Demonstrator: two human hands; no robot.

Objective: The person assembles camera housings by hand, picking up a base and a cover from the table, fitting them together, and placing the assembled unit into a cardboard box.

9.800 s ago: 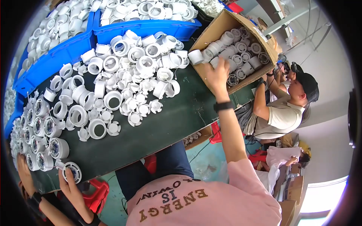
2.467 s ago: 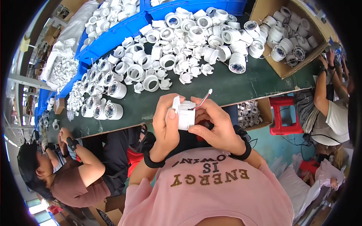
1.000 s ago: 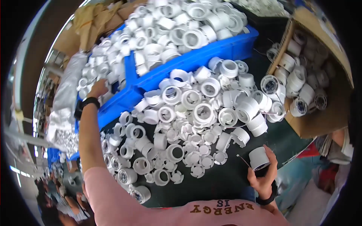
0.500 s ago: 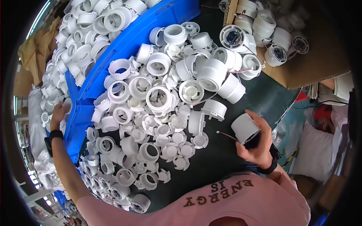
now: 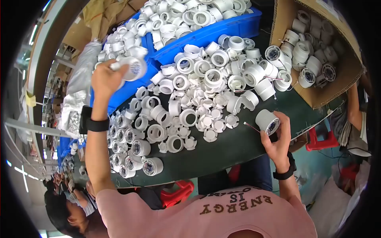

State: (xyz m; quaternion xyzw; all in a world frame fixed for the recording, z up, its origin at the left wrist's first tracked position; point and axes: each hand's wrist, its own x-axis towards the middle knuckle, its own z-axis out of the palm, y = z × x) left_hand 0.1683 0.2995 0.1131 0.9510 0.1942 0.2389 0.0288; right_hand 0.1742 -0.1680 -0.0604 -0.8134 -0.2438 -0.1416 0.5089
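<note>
My left hand (image 5: 106,79), raised over the blue bins, grips a white round plastic part (image 5: 136,69) that is smeared by motion. At the table's right, my right hand (image 5: 280,142) has its thumb and fingers around a white cylindrical housing (image 5: 262,118). That housing's open end shows a round circuit board, and a thin lead with a small white plug (image 5: 247,123) sticks out to its left. Between my hands lies a heap of white plastic rings (image 5: 213,78) and small white bladed discs (image 5: 206,115). Several finished-looking white cylinders (image 5: 152,166) stand at the table's near left edge.
Blue bins (image 5: 206,36) full of white rings stand along the far side. A cardboard box (image 5: 317,94) at the far right holds more wired housings. Red stools (image 5: 317,139) are beside and under the dark green table (image 5: 222,158). Another person (image 5: 71,208) sits at the lower left.
My left hand has come up from the left bin with a white round part. My right hand still holds the housing, now tilted to show its circuit board. The view has shifted.
</note>
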